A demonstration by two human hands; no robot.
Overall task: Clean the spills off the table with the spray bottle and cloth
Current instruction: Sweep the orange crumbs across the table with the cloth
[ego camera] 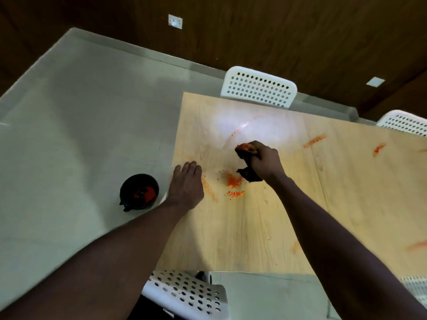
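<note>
Evidently bracing, the left hand (186, 184) lies flat and empty at the table (254, 227) edge while the right hand (265, 161) grips the dark cloth (250, 175) (already orange-stained) beside the orange spill (233, 181).

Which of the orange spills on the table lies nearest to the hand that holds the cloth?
The thick orange patch just left of the right hand, below the dark cloth. The other streaks lie farther right.
</note>
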